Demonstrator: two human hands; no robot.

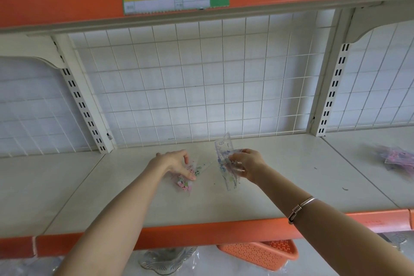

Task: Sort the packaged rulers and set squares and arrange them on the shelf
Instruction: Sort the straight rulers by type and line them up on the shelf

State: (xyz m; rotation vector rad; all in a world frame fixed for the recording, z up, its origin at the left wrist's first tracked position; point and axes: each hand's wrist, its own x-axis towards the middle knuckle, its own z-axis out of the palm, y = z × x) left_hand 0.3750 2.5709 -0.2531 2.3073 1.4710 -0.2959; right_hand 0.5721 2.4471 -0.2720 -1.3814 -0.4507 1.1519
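since the kinds must stay apart, my left grip (177,163) rests slack-fingered on the set square pack (186,180) on the shelf (134,197); my right grip (246,166) pinches the ruler pack (223,159).

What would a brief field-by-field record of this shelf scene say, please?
left hand: rests on set-square pack, which lies on the shelf
right hand: holds ruler pack, tilted
other stock: pinkish packs on the shelf, far right
below the shelf: orange basket
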